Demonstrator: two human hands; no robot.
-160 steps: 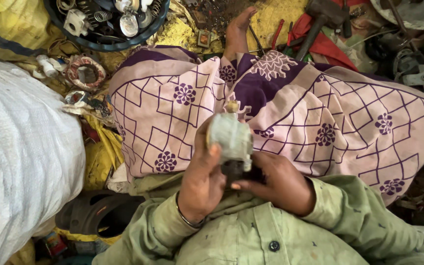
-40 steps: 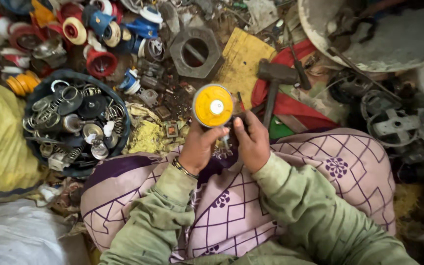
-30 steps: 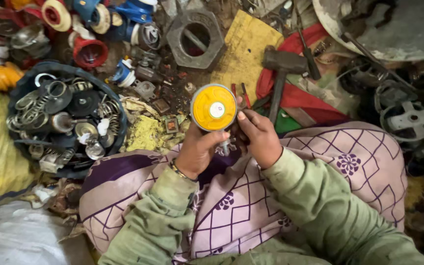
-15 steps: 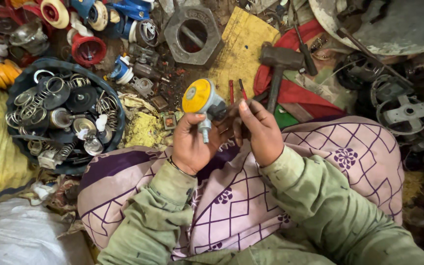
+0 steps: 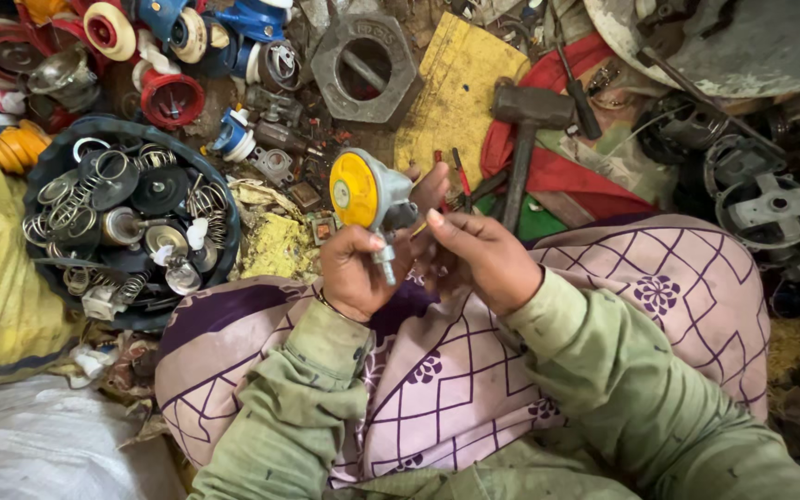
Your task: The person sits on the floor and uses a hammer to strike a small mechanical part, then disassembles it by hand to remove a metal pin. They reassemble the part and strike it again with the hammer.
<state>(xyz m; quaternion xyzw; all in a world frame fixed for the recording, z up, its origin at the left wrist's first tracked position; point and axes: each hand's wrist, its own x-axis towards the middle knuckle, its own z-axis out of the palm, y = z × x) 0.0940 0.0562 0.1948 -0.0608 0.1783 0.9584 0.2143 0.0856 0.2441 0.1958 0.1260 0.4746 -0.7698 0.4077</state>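
The left hand [image 5: 356,275] is clamped around the lower stem of a grey metal regulator [image 5: 374,196] with a round yellow face, holding it upright above the lap, the yellow disc turned toward the left of the view. The right hand [image 5: 476,259] sits just beside it on the right, fingers curled and closed toward the regulator's side fitting; whether the fingertips actually grip that fitting cannot be told. Both forearms wear olive green sleeves [image 5: 604,370]. The lap is covered by a pink and purple patterned cloth [image 5: 659,287].

Beyond the hands, the floor is littered with parts. A dark round basin [image 5: 48,176] at the left holds springs, discs and small metal pieces. A large hexagonal metal nut [image 5: 365,67] lies near the top centre, next to a yellow board [image 5: 460,93]. A hammer [image 5: 528,120] rests across a red cloth [image 5: 557,171], well apart from the hands. Red, white and blue regulator caps [image 5: 168,97] are scattered at the upper left. A white sack [image 5: 39,444] occupies the lower left corner.
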